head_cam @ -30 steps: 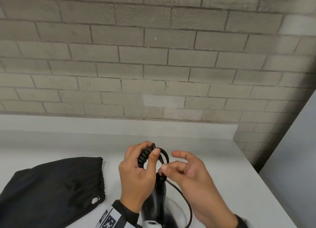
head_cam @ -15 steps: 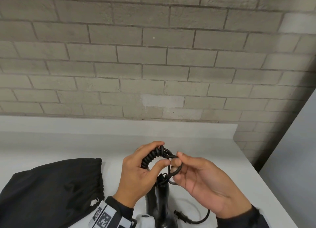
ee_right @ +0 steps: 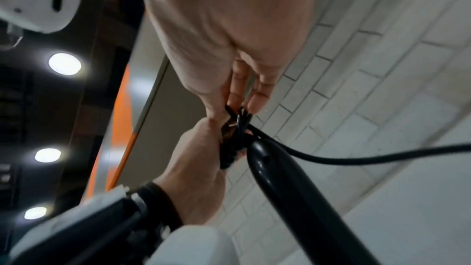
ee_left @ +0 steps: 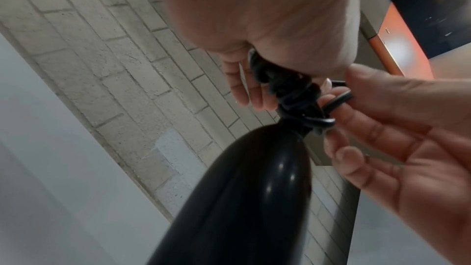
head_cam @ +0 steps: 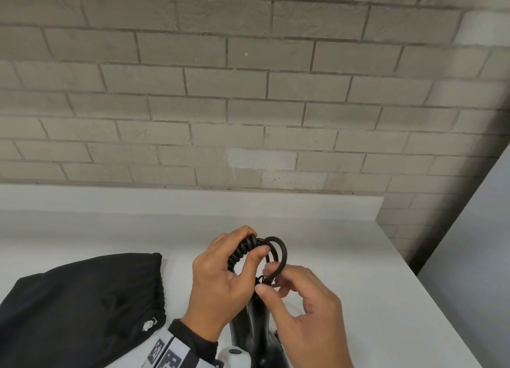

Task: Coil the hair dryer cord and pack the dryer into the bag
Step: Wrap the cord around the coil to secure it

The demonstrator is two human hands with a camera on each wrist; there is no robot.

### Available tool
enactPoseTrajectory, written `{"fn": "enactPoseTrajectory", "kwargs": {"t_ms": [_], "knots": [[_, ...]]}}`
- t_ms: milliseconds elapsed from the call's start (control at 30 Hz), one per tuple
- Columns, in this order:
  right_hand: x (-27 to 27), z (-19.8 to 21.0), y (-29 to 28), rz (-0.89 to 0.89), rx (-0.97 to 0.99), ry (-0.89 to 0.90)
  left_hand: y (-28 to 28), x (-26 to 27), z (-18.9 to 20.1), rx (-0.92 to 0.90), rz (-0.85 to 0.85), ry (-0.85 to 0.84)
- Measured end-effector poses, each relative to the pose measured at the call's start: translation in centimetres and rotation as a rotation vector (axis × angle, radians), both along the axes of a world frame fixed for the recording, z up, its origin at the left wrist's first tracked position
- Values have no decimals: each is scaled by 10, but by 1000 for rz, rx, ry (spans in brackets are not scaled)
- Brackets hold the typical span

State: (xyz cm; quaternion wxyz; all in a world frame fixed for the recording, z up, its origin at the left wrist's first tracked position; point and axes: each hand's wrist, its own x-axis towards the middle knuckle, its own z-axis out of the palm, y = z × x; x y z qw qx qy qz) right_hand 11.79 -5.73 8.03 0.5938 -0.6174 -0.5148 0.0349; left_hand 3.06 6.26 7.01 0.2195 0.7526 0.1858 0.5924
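Observation:
My left hand (head_cam: pixel 229 279) grips a bundle of black coiled cord (head_cam: pixel 242 250) above the glossy black hair dryer handle (head_cam: pixel 256 329), which stands upright under both hands. My right hand (head_cam: pixel 300 304) pinches a loop of the cord (head_cam: pixel 281 254) between thumb and fingers just right of the bundle. In the left wrist view the cord (ee_left: pixel 293 92) is bunched at the top of the handle (ee_left: pixel 242 188). In the right wrist view a free length of cord (ee_right: pixel 369 158) trails off to the right from the handle (ee_right: pixel 293 188). The black drawstring bag (head_cam: pixel 77 307) lies flat at the left.
The white counter (head_cam: pixel 386 298) ends at a right edge, with a grey panel (head_cam: pixel 474 257) beyond it. A grey brick wall (head_cam: pixel 248 91) rises behind the white backsplash (head_cam: pixel 165 202). A white wrist device (head_cam: pixel 234 356) shows at the bottom edge.
My right hand has turned palm down and brought another loop of cord round against the bundle. The plug end that lay on the counter is out of sight. My left hand stayed put.

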Motion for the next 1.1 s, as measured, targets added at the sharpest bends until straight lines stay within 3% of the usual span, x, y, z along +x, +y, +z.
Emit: {"fn": "enactPoseTrajectory", "kwargs": {"t_ms": [33, 100, 233, 367, 467, 533, 600, 700, 800, 867, 967, 1033, 1100], "knots": [[0, -3, 0, -32, 20, -104, 0, 0, 0, 9, 3, 0], [2, 2, -1, -44, -11, -48, -1, 0, 0, 17, 8, 4], [13, 31, -6, 131, -142, 441, -2, -1, -1, 22, 10, 4], [29, 69, -19, 284, -60, 914, -3, -1, -1, 51, 14, -1], [48, 94, -36, 557, -82, 1389, -1, -1, 1, 83, 18, 8], [53, 96, -40, 689, -102, 1469, 1, -1, 0, 67, 22, -10], [52, 84, -35, 553, -146, 1239, 2, -2, -1, 46, 33, -16], [47, 60, -29, 155, -121, 807, 4, -7, -2, 20, 56, 7], [38, 34, -30, -289, 37, 373, 3, -10, -2, -13, 61, 7], [20, 29, -32, -452, 218, 83, 2, -9, -1, -26, 67, 9], [-11, 23, -29, -268, 337, -246, -1, -6, 1, -30, 63, 6], [-17, 11, -21, -89, 175, -311, -2, -5, 2, -34, 40, 8], [-13, -1, -14, -34, -67, -323, -4, -5, 3, -32, 20, 13]]}}
